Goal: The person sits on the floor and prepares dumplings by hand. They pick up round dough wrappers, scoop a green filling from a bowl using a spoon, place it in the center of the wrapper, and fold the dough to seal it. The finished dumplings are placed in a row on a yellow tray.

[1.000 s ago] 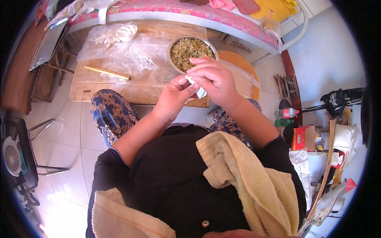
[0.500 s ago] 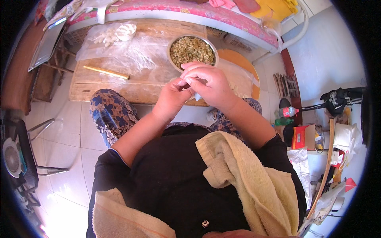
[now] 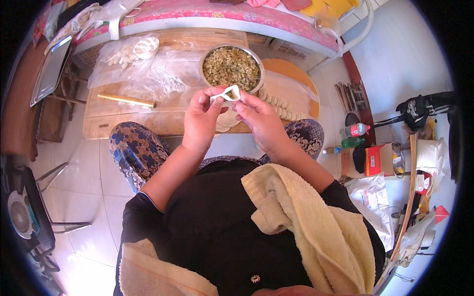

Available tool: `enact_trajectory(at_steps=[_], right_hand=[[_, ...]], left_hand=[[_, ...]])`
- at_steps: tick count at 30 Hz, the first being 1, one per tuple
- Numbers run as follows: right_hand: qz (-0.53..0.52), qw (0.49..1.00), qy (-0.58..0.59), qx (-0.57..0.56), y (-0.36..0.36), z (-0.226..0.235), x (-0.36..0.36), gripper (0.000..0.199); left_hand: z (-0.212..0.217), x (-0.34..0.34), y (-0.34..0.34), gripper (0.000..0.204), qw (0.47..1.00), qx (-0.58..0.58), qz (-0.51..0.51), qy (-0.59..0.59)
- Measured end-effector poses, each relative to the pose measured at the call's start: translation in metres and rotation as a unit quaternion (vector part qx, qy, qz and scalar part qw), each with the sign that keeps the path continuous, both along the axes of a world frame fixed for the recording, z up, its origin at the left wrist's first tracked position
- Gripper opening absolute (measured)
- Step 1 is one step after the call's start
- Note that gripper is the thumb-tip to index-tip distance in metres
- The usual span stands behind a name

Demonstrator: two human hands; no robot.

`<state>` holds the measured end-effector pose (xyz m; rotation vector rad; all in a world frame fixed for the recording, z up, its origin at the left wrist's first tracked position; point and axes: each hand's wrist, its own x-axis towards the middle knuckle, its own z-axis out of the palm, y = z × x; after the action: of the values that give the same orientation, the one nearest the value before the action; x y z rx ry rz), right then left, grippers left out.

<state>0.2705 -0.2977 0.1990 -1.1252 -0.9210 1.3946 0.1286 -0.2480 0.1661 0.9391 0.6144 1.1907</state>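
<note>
Between both hands is a partly folded dumpling, its white dough pinched at the sides and gaping in the middle with filling inside. My left hand pinches its left edge, and my right hand grips its right edge; both are closed on it. Just beyond sits a metal bowl of chopped filling. Flat round dough wrappers lie on the table below the dumpling, partly hidden by my hands. To the right, several finished dumplings stand in rows on a board.
The low wooden table holds a golden rolling pin and a floury plastic sheet with dough pieces and a small white dish. A bed edge runs behind. Bottles and a box stand at the right.
My hands have turned apart, and the dumpling, mostly hidden before, now shows between my fingertips. My right hand has dropped lower, uncovering the bowl's near side and the dumpling rows.
</note>
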Motion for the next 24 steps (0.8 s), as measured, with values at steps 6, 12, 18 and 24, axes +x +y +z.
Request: enact_trajectory(at_steps=[6,12,18,24], right_hand=[[0.003,0.998,0.066,-0.001,0.004,-0.004,-0.001,0.04],[-0.021,0.998,0.013,0.061,0.009,-0.001,-0.013,0.036],[-0.081,0.875,-0.397,0.267,0.018,-0.006,0.002,0.028],[-0.112,0.801,-0.468,0.357,0.019,-0.008,0.012,0.024]], left_hand=[[0.002,0.001,-0.003,0.018,0.998,-0.054,-0.012,-0.024],[-0.007,-0.001,0.0,0.022,0.997,-0.038,-0.048,-0.051],[0.007,-0.007,-0.002,0.028,0.991,-0.011,-0.105,0.088],[0.002,-0.001,-0.004,0.061,0.995,0.069,-0.071,0.026]])
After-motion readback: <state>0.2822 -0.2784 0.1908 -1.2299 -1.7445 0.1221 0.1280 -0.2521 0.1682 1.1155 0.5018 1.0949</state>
